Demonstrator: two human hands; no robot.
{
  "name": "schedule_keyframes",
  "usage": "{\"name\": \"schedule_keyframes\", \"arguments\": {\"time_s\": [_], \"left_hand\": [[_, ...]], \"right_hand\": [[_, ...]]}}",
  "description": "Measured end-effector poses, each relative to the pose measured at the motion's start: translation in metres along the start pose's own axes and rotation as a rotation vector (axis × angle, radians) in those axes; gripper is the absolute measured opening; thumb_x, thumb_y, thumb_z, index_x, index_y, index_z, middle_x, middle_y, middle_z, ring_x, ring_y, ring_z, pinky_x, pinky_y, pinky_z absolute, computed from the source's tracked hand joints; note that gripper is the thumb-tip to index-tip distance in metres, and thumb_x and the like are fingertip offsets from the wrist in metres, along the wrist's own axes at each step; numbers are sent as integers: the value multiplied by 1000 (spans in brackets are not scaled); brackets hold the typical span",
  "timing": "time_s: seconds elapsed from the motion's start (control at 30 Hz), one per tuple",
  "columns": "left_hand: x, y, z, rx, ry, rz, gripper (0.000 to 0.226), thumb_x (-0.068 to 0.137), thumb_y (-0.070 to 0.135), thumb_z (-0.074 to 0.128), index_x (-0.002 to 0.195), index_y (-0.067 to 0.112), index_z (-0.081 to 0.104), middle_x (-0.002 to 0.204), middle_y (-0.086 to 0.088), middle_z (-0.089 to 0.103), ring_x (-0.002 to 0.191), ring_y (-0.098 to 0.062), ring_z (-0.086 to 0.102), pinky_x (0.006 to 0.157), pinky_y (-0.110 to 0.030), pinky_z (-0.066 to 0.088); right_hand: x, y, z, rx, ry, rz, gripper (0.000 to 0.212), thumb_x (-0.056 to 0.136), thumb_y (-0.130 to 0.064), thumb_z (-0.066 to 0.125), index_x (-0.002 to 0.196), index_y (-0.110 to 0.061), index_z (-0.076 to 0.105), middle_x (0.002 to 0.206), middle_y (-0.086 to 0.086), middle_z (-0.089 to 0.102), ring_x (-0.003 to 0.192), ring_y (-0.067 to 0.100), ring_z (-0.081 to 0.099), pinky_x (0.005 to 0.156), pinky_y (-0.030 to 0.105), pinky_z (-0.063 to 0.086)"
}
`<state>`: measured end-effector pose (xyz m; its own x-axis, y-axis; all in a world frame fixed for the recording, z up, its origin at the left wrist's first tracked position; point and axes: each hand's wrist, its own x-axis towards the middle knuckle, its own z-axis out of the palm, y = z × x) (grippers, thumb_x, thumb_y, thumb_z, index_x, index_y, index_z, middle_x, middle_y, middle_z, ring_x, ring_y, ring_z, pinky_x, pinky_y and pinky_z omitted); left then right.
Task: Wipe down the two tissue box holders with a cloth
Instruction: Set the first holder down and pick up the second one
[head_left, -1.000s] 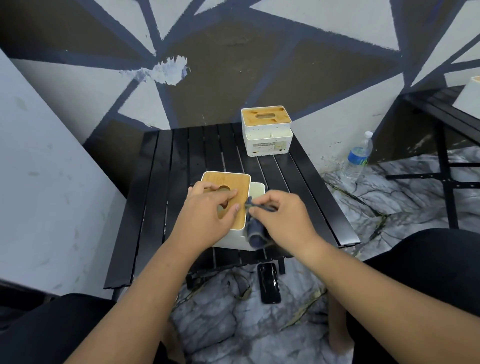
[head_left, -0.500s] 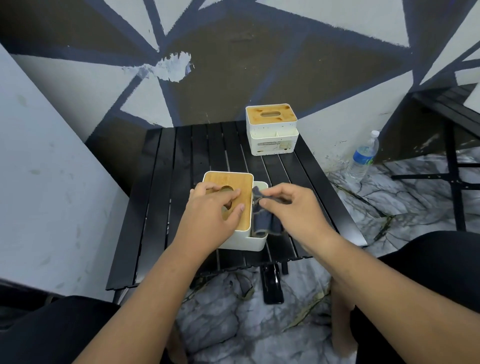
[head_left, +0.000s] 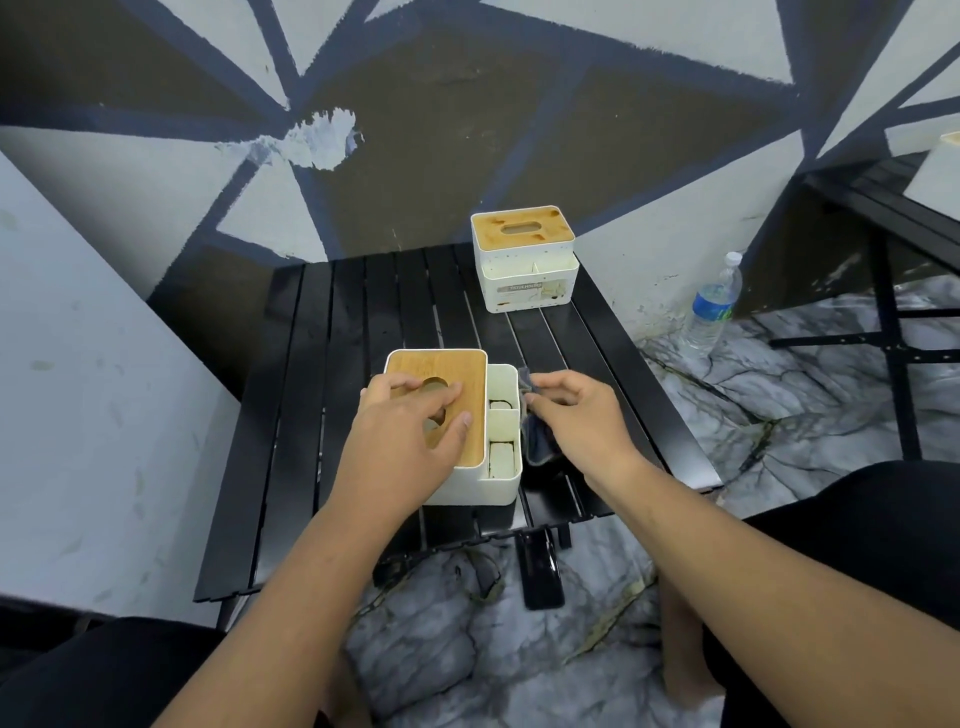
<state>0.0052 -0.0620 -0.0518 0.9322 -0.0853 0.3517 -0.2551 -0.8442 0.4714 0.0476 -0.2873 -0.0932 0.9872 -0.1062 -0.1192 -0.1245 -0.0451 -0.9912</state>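
R hand (head_left: 576, 421), grip pinching the cloth (head_left: 537, 447), had slid farther along the near holder's (head_left: 504, 431) right wall. L hand (head_left: 410, 441), grip open, steadied its lid (head_left: 457, 369). Far holder (head_left: 524, 260) likely next.

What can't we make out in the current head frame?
Head view only.
Near holder lid opening: mostly covered by the left hand.
Cloth: largely behind the right hand; contact with the holder wall unclear.
Far holder label: too small to read.
White box at right: cut off by the frame edge.
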Motion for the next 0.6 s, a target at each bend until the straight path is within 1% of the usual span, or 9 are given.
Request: {"name": "schedule_keyframes", "arguments": {"time_s": [0.07,0.13,0.2,0.27,0.3,0.33,0.43,0.5,0.6], "left_hand": [[0,1,-1,-6,0,-6,40,96,42,75,135,30,77,94,30,60,135,-7,44,106,-48,54],[0,3,-2,-16,3,-5,40,96,41,76,135,30,77,96,30,59,135,-7,44,105,-44,54],[0,4,-3,-18,5,4,40,96,40,76,135,29,77,97,31,57,136,-7,44,105,-41,53],[0,4,-4,-14,8,-1,40,97,39,77,135,28,77,97,31,55,136,-8,44,104,-38,52],[0,5,-4,-13,11,-4,39,97,38,77,135,27,77,96,31,56,136,-9,44,103,-36,51],[-1,5,-4,-14,12,-6,39,97,38,77,134,27,77,96,30,57,136,-9,44,102,-35,51],[-1,5,-4,-24,10,-11,40,96,38,78,134,27,77,98,29,57,137,-7,43,101,-31,49],[0,6,-3,-39,10,-17,40,95,37,79,134,27,77,101,30,54,137,-6,44,101,-29,48],[0,7,-3,-47,6,-24,40,95,38,79,134,28,78,101,28,57,138,-6,44,104,-35,53]], "right_hand": [[-13,6,-5,-17,-20,1,18,94,-7,82,104,-22,80,93,-3,83,86,6,77,84,24,60],[-16,6,-8,-18,-32,-4,20,93,-4,82,102,-21,80,92,-2,83,80,4,75,75,19,57],[-7,1,-7,-13,-34,-6,25,92,-2,82,110,-20,80,95,-2,83,87,10,78,80,23,60],[1,-5,-6,-6,-70,2,40,93,-4,82,128,-21,76,101,0,83,98,16,80,90,29,63],[3,-8,-6,-8,-88,0,44,93,-5,82,134,-21,74,105,-1,83,102,15,79,95,30,62],[4,-8,-7,-18,-108,-10,42,95,-8,81,134,-20,75,109,-3,83,106,11,78,98,29,61],[-1,-9,-11,2,-160,-6,28,99,-19,78,126,-23,80,112,-12,82,108,0,75,98,21,55],[0,-10,-13,8,-160,-5,26,96,-21,81,121,-26,82,108,-9,83,106,3,76,101,24,55],[1,-9,-14,-9,-119,-4,24,92,-13,84,114,-24,84,102,-2,83,102,12,79,105,34,59]]}}
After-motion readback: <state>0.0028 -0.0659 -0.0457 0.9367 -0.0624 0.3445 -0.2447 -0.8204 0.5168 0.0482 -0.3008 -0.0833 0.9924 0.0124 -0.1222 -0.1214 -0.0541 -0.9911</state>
